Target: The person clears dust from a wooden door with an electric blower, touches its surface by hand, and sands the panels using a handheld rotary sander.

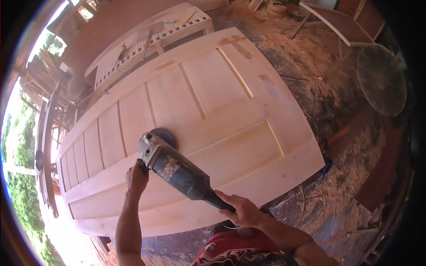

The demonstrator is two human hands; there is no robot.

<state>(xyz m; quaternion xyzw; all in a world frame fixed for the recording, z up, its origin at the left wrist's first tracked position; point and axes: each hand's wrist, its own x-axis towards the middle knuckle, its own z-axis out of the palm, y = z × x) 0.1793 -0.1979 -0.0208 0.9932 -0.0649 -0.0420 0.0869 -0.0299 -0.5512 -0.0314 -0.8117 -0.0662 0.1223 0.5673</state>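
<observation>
A large angle grinder (179, 172) with a worn dark body and a metal head lies slantwise across my view. Its round dark disc (165, 137) is over a pale panelled wooden door (239, 106); whether the disc touches the wood I cannot tell. My left hand (136, 178) is closed round the side handle near the head. At the rear, my right hand (242, 210) wraps the grinder's back handle. Several recessed panels and raised rails cross the door, and brownish patches mark its far right end.
Behind the door stands a slatted wooden bench (153, 42) with tools on it. A round fan (381, 80) stands at the right. Wood shavings (306, 62) and cables cover the floor, and dark boards (379, 173) lie at the right. Bright openings line the left side.
</observation>
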